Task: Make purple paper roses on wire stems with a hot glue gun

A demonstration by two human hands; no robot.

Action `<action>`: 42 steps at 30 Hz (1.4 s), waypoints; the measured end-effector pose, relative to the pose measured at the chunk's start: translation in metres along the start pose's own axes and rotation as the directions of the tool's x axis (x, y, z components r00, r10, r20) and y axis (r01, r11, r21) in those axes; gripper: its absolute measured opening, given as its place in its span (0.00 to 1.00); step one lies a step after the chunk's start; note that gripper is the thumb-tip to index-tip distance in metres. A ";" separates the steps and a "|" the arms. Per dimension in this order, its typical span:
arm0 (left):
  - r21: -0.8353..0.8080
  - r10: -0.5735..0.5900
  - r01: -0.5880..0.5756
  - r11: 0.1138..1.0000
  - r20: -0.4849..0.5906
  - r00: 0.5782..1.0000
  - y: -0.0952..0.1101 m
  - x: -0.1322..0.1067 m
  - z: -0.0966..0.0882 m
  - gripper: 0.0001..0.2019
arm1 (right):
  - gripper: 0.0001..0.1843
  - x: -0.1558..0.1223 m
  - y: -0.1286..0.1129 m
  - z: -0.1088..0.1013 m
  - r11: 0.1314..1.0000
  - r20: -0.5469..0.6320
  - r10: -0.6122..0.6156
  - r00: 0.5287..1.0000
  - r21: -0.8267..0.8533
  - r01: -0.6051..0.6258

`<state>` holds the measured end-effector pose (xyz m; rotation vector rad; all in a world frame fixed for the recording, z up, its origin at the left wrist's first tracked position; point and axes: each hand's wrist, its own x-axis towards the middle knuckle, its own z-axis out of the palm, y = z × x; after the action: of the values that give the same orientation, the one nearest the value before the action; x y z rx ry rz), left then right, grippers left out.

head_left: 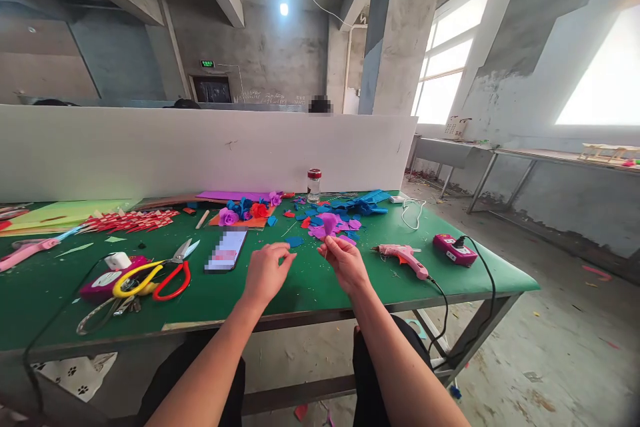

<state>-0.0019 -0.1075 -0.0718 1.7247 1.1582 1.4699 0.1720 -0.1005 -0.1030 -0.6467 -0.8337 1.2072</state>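
Note:
My right hand (345, 261) is raised a little above the green table (310, 283), its fingers pinched on a purple paper flower (329, 224) that points up. My left hand (267, 270) hovers just to its left with fingers curled loosely, the fingertips close to a blue paper piece (295, 241); whether they hold anything is hidden. More purple and blue paper pieces (345, 217) lie beyond both hands.
A pink glue gun (403, 257) and a pink power strip (455, 249) lie to the right. A phone (226, 250), scissors (173, 273), finished paper roses (245, 210) and a small jar (314, 185) are on the table. A white partition (200, 147) stands behind.

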 end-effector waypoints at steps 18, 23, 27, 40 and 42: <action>-0.549 -0.275 0.400 0.734 0.298 0.914 -0.003 0.000 0.003 0.10 | 0.15 -0.020 0.017 0.019 0.984 0.306 0.178 0.935 -0.063 -0.166; -0.522 -0.243 0.342 0.782 0.250 0.937 -0.002 0.000 0.006 0.11 | 0.16 -0.021 0.017 0.018 0.985 0.293 0.165 0.942 -0.100 -0.142; -0.495 -0.164 0.252 0.831 0.215 0.963 0.001 -0.002 0.007 0.08 | 0.16 -0.021 0.014 0.020 0.984 0.288 0.141 0.947 -0.145 -0.102; -0.461 0.109 -0.095 0.882 0.003 0.994 0.003 0.011 -0.026 0.05 | 0.15 -0.004 -0.021 -0.017 0.425 0.119 -0.443 0.889 -0.845 0.325; -0.346 0.110 -0.100 0.933 0.010 0.994 0.000 0.011 -0.028 0.06 | 0.15 -0.006 -0.022 -0.015 0.411 0.148 -0.491 0.858 -0.829 0.379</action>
<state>-0.0289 -0.1010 -0.0604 1.5751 0.7457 1.5974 0.1955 -0.1116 -0.0948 -1.1769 -1.3981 0.1796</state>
